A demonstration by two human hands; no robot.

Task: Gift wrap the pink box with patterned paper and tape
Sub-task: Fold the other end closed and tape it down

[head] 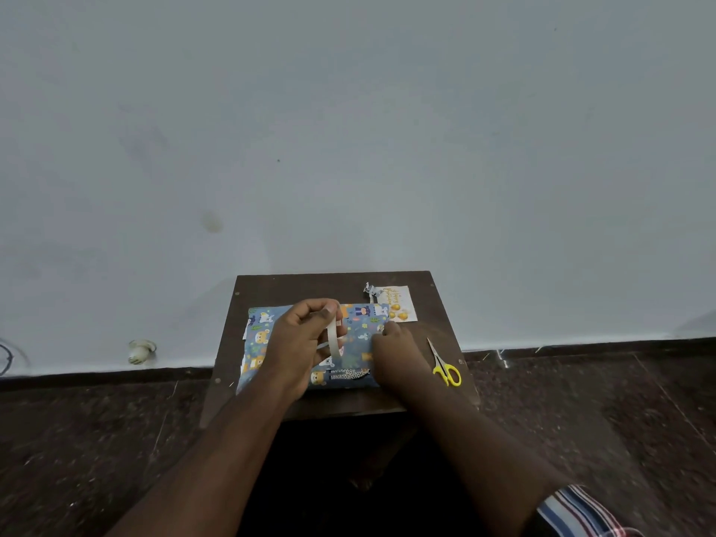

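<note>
The box lies flat on the small dark table [286, 288], fully covered in blue patterned paper [358, 339] with cartoon animals; no pink shows. My left hand [298, 343] hovers over its middle, gripping a white roll of tape [334, 337] held on edge. My right hand [395, 352] rests on the right part of the wrapped box, fingertips pinched at the paper near the right edge. Whether a strip of tape runs between the hands is too small to tell.
Yellow-handled scissors [445, 368] lie on the table right of the box. A small card with gold print [397, 304] and a silver ribbon scrap [370, 290] sit at the back right. A pale wall rises directly behind the table; dark floor surrounds it.
</note>
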